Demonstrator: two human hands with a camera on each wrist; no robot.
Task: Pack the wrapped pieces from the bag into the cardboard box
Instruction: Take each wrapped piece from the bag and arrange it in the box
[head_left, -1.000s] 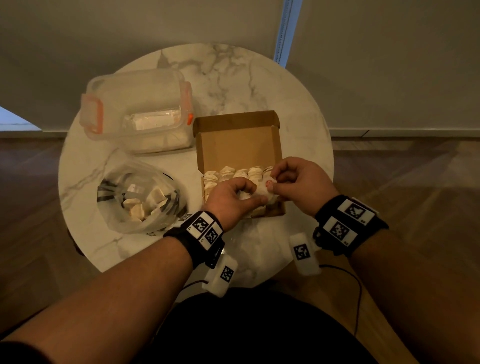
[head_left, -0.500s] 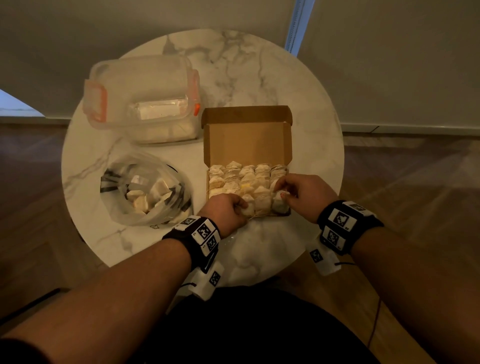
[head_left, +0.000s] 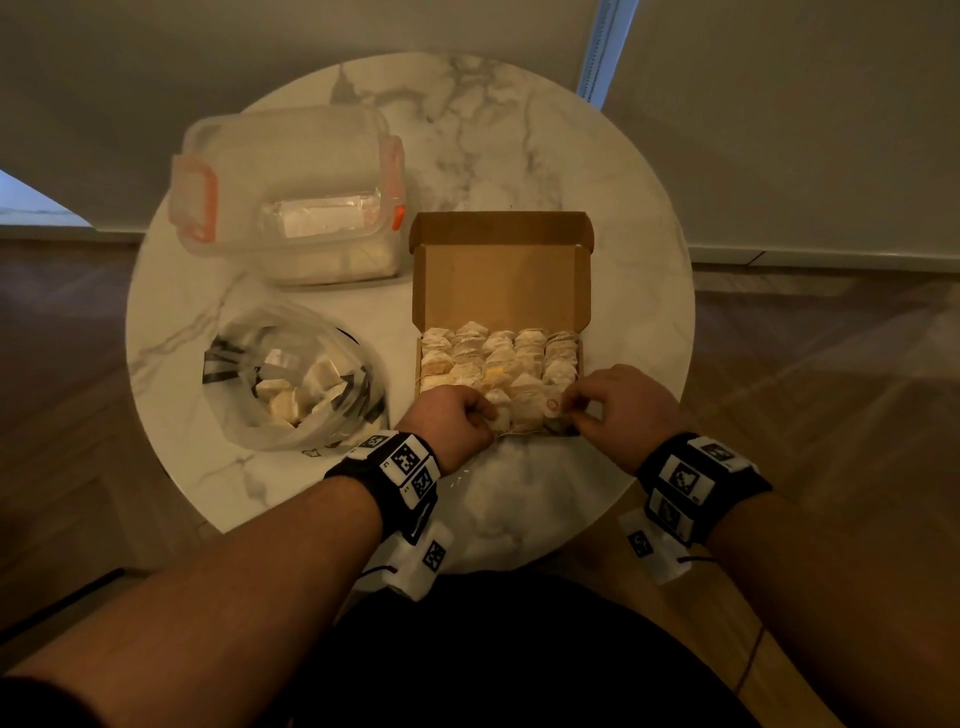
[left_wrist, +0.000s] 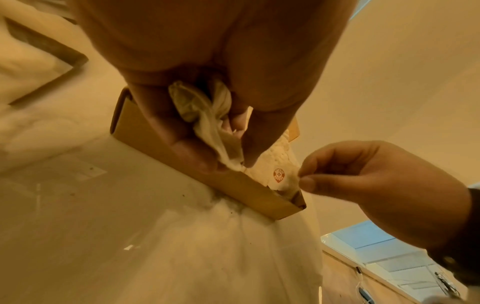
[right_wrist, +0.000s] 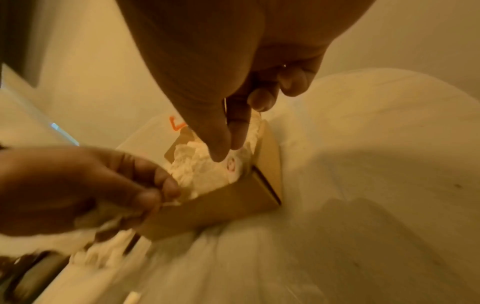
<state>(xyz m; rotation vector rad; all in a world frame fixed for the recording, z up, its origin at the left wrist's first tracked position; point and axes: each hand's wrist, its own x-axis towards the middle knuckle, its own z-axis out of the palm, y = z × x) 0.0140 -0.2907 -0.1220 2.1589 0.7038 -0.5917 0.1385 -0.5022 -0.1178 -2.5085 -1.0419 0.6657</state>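
At the box's (head_left: 501, 270) 6 o'clock edge, the left hand (head_left: 451, 415) pinches a wrapped piece (left_wrist: 207, 115) over the near row. The right hand (head_left: 621, 410), at its 3 o'clock, pinches the stickered piece (head_left: 551, 408) in the box corner; the bag (head_left: 296, 379) lies at 9 o'clock on the tabletop (head_left: 519, 156).

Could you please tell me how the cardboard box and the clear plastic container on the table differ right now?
The cardboard box is open, its lid standing up behind; the clear plastic container has its lid on, with orange latches. The box is opaque brown and shallow; the container is see-through and taller. Both hands work at the box's near row, the left hand and right hand; neither touches the container. Both stand on the marble table.
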